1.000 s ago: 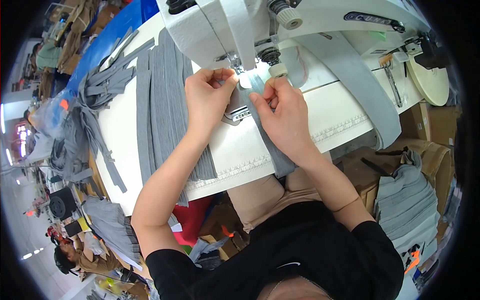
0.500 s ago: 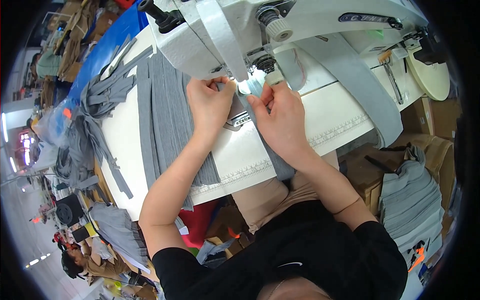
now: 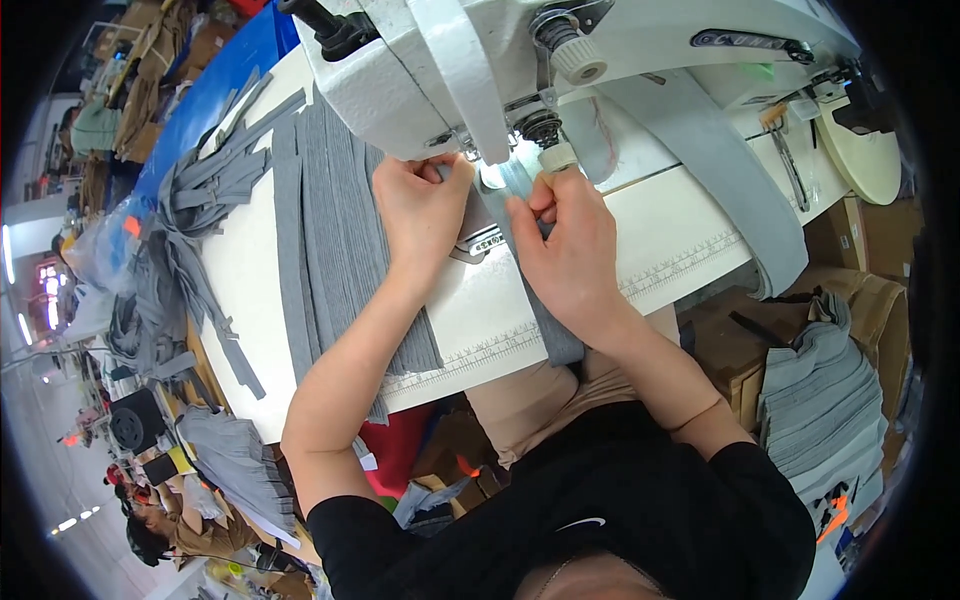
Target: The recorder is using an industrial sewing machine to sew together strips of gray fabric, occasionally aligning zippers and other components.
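Observation:
A white sewing machine point(image 3: 390, 105) stands over the white table, with a lit spot under its head. My left hand point(image 3: 420, 210) is closed in a pinch left of that spot; what its fingertips hold is hidden. On the other side my right hand point(image 3: 572, 245) has its thumb and curled fingers on a grey fabric strip point(image 3: 551, 335). The strip runs from the lit spot down over the table's front edge, toward my lap. Between my hands lies a small metal plate point(image 3: 486, 241) at the machine's bed.
Left of my forearm lies a stack of long grey strips point(image 3: 335, 220), with tangled grey strips point(image 3: 210, 190) beyond. A wide pale grey band point(image 3: 715, 160) drapes over the table at right. Tweezers point(image 3: 790, 165) lie near it. Folded grey cloth point(image 3: 825, 400) is piled lower right.
My right hand has shifted slightly right, and the strip beneath it has moved a little the same way. My left hand stays almost in place. The machine appears slightly farther right in the picture.

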`<state>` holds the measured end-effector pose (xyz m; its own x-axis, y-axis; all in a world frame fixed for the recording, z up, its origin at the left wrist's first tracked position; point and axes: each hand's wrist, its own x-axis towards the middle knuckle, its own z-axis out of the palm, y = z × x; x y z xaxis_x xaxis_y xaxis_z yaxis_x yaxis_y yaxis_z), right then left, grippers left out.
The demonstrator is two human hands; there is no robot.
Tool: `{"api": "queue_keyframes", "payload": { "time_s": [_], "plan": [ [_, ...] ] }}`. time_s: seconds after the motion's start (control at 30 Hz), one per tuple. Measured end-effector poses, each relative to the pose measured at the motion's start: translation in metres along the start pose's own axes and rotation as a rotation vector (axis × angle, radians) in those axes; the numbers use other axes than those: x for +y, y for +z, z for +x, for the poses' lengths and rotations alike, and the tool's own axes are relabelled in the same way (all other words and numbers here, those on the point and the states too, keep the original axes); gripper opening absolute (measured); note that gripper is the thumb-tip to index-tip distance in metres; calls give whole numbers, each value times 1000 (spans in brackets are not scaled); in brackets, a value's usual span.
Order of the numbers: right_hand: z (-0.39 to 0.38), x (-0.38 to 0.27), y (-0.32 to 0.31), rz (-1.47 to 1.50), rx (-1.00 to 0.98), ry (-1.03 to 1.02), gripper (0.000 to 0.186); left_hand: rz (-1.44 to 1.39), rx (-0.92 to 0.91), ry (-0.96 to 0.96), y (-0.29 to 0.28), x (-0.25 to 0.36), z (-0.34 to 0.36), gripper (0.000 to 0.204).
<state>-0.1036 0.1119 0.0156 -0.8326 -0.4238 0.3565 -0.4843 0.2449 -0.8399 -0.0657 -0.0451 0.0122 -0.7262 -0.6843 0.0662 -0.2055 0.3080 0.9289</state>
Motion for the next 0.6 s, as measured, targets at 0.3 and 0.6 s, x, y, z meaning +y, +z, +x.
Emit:
{"api": "queue_keyframes", "payload": {
  "time_s": [0.3, 0.6],
  "plan": [
    [1, 0, 0, -22, -20, 6, 21, 4, 81, 33, 5, -3, 1, 10],
    [1, 1, 2, -48, -21, -34, 18, 65, 94, 35, 2, -7, 1, 10]
  ]
}}
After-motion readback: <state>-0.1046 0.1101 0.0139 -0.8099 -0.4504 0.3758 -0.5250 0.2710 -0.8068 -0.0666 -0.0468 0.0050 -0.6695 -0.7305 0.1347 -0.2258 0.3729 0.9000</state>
